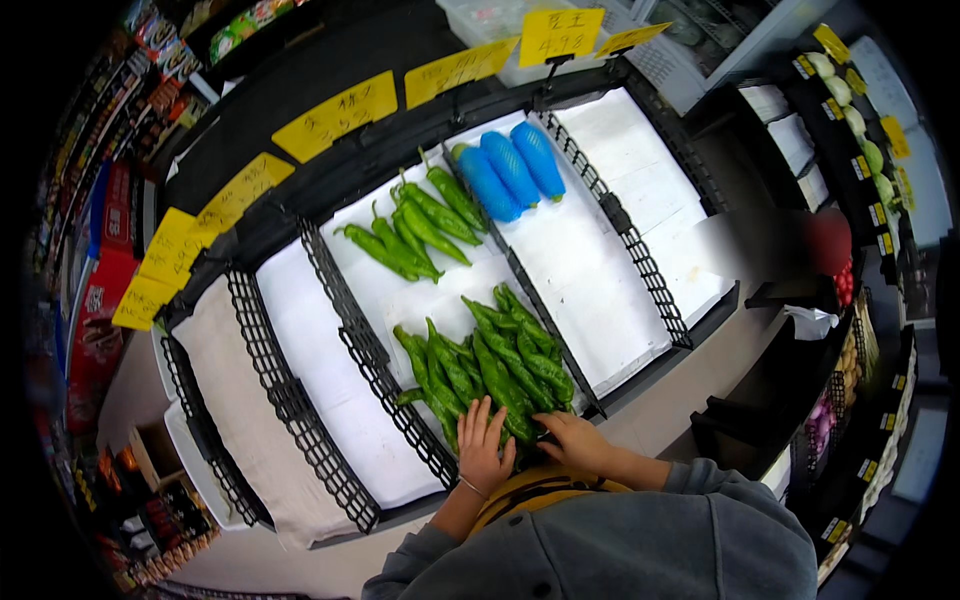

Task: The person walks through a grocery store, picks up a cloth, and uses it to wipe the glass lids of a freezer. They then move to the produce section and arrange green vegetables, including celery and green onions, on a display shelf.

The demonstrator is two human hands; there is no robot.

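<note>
Long green peppers (pixel 513 372) with wrinkled skins lie side by side in a pile at the near end of a white-lined compartment. My left hand (pixel 484 446) rests on the near left ends of that pile, fingers stretched out over the peppers. At the pile's near right corner is my right hand (pixel 580 443), its fingers reaching against the pepper ends; their tips are partly hidden. Farther up the same compartment lies a smaller group of smoother, lighter green peppers (pixel 430 222), stems pointing away from me.
Black mesh dividers (pixel 300 440) split the display stand into lined compartments. Blue-netted vegetables (pixel 512 168) lie in the compartment to the right. Yellow price cards (pixel 335 117) stand along the far edge. Vegetable shelves (pixel 868 170) run along the right; a red box (pixel 110 290) stands left.
</note>
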